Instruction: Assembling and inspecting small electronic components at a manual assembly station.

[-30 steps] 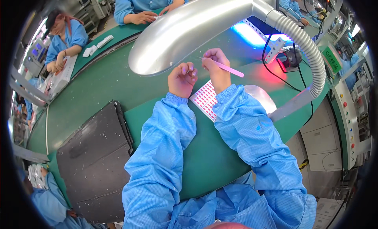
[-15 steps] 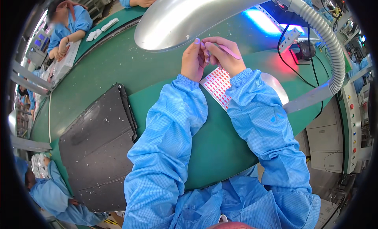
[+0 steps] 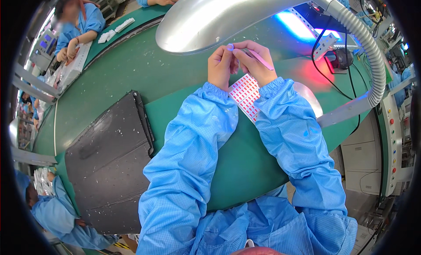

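My left hand (image 3: 220, 66) and my right hand (image 3: 256, 62) meet fingertip to fingertip below the lamp's head. Pink tweezers (image 3: 261, 60) lie within my right hand, their end sticking out past its knuckles. The fingers of my left hand are pinched together; whatever they hold is too small or too hidden to make out. Under my wrists, a white sheet of small red stickers (image 3: 245, 96) rests on the green mat, partly covered by my right sleeve.
A silver lamp (image 3: 197, 29) on a ribbed flexible neck (image 3: 357, 36) arches over the bench. A black folder-like sheet (image 3: 109, 158) lies at left. Cables (image 3: 316, 64) and a small black device (image 3: 340, 58) stand at right. Co-workers sit at far left and lower left.
Both hands have shifted slightly right in the picture, still together. The lamp and bench also sit a little differently in view. The tweezers stay in my right hand.
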Motion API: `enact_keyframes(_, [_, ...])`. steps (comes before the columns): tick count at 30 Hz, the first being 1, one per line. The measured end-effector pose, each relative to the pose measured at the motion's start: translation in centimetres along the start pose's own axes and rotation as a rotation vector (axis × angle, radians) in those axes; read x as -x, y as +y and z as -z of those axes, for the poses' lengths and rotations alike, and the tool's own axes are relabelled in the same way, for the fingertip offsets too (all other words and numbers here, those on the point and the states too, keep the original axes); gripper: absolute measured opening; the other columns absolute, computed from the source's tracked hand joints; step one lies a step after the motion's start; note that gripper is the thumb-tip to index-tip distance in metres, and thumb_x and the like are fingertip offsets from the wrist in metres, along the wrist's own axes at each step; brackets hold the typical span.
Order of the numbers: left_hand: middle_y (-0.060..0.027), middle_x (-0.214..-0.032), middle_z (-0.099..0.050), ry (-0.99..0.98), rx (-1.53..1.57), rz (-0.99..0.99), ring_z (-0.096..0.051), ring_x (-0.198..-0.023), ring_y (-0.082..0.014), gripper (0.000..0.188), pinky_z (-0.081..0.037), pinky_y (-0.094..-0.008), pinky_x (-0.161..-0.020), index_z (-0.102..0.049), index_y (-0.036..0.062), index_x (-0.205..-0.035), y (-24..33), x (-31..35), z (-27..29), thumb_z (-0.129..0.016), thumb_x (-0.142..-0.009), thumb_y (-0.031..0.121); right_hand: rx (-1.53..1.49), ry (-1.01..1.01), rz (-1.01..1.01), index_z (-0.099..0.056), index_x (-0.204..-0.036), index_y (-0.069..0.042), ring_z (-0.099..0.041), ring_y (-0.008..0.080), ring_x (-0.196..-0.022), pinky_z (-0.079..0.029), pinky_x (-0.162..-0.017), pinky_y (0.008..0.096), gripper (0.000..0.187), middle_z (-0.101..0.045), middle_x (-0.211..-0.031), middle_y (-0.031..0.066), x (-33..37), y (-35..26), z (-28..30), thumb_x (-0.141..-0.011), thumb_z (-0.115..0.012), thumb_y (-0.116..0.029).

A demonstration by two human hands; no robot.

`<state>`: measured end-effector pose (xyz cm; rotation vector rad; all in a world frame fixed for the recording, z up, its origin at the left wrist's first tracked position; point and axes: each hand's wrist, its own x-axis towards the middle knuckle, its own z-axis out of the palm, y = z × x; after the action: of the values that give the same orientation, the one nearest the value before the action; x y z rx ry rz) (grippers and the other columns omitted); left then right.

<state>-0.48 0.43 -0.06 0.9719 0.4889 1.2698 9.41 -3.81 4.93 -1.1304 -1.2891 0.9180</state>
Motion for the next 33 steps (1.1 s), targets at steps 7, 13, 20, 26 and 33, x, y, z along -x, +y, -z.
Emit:
enact_keyframes(7, [0.0000,-0.054,-0.048,0.010,-0.089,-0.091,-0.041,-0.043,-0.0055,0.026,-0.031,-0.0194,-0.038,-0.055,0.0021,-0.079,0.0,0.3,-0.3,-0.046,-0.091,0.024,-0.082,0.006,-0.022,-0.057,-0.090,0.000,-0.036,0.0015,-0.044,-0.023,-0.039,0.0186,0.013,-0.045,-0.052,-0.0019,0.4,-0.4,-0.4,-0.081,-0.056,-0.009])
enact_keyframes(13, [0.0001,-0.054,-0.048,0.003,-0.121,-0.087,-0.042,-0.044,-0.0054,0.028,-0.032,-0.0194,-0.038,-0.056,0.0013,-0.081,0.2,0.4,-0.5,-0.046,-0.091,0.026,-0.219,-0.030,-0.105,-0.055,-0.093,0.001,-0.035,0.0027,-0.043,-0.025,-0.039,0.0189,0.014,-0.044,-0.052,-0.0015,0.3,-0.1,-0.2,-0.081,-0.054,-0.006])
enact_keyframes(20, [0.0004,-0.053,-0.048,0.002,-0.108,-0.068,-0.042,-0.043,-0.0053,0.028,-0.032,-0.0194,-0.038,-0.056,0.0021,-0.080,0.2,0.4,-0.4,-0.047,-0.091,0.027,-0.367,-0.081,-0.156,-0.056,-0.090,0.000,-0.039,0.0044,-0.047,-0.028,-0.040,0.0202,0.013,-0.048,-0.056,0.0002,0.0,0.4,0.2,-0.078,-0.058,-0.004])
enact_keyframes(26, [0.0009,-0.052,-0.047,-0.010,-0.108,-0.073,-0.041,-0.042,-0.0052,0.029,-0.031,-0.0194,-0.037,-0.055,0.0030,-0.078,-0.1,0.3,-0.4,-0.047,-0.091,0.028,-0.356,-0.073,-0.174,-0.056,-0.090,0.001,-0.039,0.0043,-0.046,-0.029,-0.040,0.0199,0.014,-0.048,-0.056,0.0003,0.0,0.2,0.2,-0.078,-0.058,-0.004])
enact_keyframes(33, [0.0014,-0.051,-0.045,-0.004,-0.127,-0.067,-0.040,-0.042,-0.0049,0.030,-0.030,-0.0193,-0.037,-0.056,0.0025,-0.080,0.0,0.4,-0.6,-0.046,-0.091,0.029,-0.396,-0.052,-0.191,-0.054,-0.091,0.002,-0.034,0.0047,-0.040,-0.030,-0.041,0.0220,0.011,-0.043,-0.051,-0.0001,-0.1,0.6,0.2,-0.081,-0.055,-0.003])
